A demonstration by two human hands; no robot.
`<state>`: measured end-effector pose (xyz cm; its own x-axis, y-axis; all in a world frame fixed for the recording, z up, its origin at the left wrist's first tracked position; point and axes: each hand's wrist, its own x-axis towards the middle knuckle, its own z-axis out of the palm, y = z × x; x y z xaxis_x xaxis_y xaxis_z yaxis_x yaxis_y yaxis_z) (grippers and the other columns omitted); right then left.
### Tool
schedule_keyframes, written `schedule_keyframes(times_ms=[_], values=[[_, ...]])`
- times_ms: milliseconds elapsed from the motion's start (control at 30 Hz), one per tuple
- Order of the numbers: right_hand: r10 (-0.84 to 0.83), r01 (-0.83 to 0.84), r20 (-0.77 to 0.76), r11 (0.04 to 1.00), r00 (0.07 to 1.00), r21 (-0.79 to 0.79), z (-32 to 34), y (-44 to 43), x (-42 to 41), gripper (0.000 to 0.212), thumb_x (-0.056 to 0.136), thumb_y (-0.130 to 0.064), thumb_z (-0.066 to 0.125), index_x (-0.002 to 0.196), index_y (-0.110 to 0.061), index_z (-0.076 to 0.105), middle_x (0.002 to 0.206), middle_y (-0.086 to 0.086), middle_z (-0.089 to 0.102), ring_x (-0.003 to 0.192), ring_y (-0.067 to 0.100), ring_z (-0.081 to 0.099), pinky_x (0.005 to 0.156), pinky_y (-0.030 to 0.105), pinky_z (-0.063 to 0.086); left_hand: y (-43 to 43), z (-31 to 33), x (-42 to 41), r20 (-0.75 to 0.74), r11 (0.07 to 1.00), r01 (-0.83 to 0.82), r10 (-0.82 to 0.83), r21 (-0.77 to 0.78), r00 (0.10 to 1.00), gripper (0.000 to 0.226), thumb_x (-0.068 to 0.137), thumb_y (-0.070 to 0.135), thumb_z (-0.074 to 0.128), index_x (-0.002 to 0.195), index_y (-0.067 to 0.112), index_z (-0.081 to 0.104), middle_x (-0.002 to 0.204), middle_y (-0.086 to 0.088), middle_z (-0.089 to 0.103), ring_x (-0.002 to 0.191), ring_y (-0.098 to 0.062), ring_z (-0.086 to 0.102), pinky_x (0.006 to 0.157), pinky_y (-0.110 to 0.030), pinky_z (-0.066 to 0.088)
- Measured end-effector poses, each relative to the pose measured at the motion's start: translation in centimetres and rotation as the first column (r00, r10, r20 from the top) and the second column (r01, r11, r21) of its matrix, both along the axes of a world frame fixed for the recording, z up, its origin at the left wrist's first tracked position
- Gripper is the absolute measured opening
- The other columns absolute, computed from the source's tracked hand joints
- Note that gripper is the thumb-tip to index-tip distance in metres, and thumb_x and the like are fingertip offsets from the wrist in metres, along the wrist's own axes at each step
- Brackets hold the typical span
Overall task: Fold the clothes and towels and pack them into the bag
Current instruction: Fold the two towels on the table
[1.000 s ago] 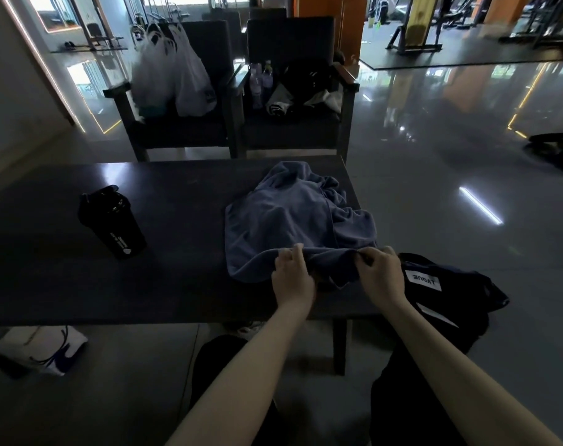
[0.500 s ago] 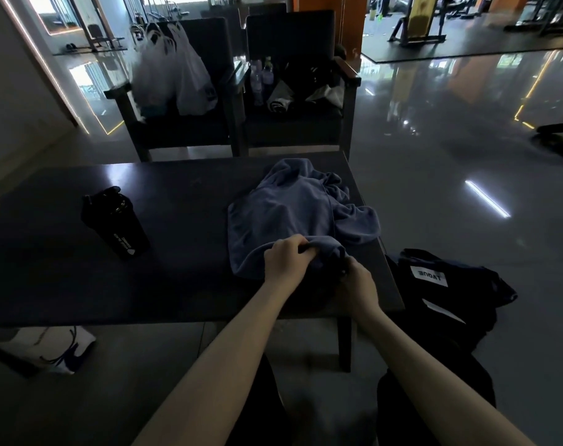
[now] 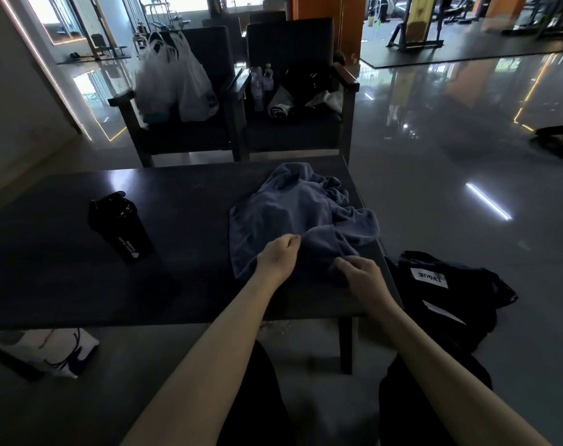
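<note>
Head view: blue towel [image 3: 293, 217] lies bunched right of frame centre, on the right end of the dark worktop [image 3: 183, 278], with its near edge close to the worktop's front edge, presumably pulled close so both hands can work it. Left hand [image 3: 278, 260] has its grip clenched on a fold of the near edge. Right hand [image 3: 363, 278] has a pinching grip on the cloth just beside it, near the lower right corner. Looks like they're hunting for corners to spread it flat; no fold done yet. Black bag [image 3: 447, 294] sits on the floor at right of frame, just beside the worktop end, handy for packing. Black shaker bottle [image 3: 121, 226] stands upright at left of frame, well apart from the towel.
</note>
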<state>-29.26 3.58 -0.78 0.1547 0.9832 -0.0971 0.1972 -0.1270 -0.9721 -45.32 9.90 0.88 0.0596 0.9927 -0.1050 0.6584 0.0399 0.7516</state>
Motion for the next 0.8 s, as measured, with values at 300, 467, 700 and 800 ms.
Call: schedule_keyframes(times_ms=[300,467,700,800], values=[[-0.093,0.101,-0.348,0.995,0.933,0.004,6.1,-0.1,0.6,0.03,0.098,-0.015,0.047,0.074,-0.009,0.063,0.052,-0.003,0.066,0.053,0.009,0.064,0.044,0.015,0.047,-4.5,0.7,0.4,-0.193,0.964,0.266,-0.258,0.017,0.947,0.063,0.076,0.035,0.071,0.131,0.017,0.045,0.133,-0.002,0.046,0.124,-0.02,0.045,0.103,-0.044,0.04],[-0.053,0.048,-0.42,0.999,0.906,-0.023,7.6,-1.4,-1.0,0.027,0.099,-0.016,0.047,0.092,0.004,0.064,0.071,0.013,0.07,0.069,0.022,0.068,0.054,0.026,0.056,-6.6,-0.4,2.2,-0.041,0.986,0.168,-0.169,-0.017,0.985,0.095,0.063,0.067,0.067,0.141,0.027,0.031,0.141,0.0,0.036,0.13,-0.02,0.035,0.106,-0.047,0.036],[-0.155,0.164,-0.237,0.986,0.959,0.017,9.0,-3.4,0.5,0.028,0.095,-0.016,0.053,0.069,-0.006,0.059,0.064,0.011,0.057,0.056,0.016,0.056,0.043,0.018,0.044,-7.7,-0.5,1.8,-0.063,0.961,-0.162,0.181,0.225,0.982,0.022,0.094,0.019,0.043,0.097,0.009,0.063,0.099,-0.011,0.068,0.093,-0.027,0.064,0.075,-0.033,0.049],[-0.256,0.27,-0.172,0.961,0.951,0.065,9.0,-4.4,2.0,0.029,0.093,-0.013,0.051,0.065,-0.016,0.056,0.064,0.003,0.054,0.058,0.009,0.055,0.049,0.019,0.043,-7.8,0.3,-0.5,-0.059,0.941,-0.277,0.294,0.196,0.954,0.025,0.091,0.013,0.044,0.104,0.012,0.065,0.108,-0.012,0.067,0.1,-0.03,0.061,0.078,-0.031,0.044]])
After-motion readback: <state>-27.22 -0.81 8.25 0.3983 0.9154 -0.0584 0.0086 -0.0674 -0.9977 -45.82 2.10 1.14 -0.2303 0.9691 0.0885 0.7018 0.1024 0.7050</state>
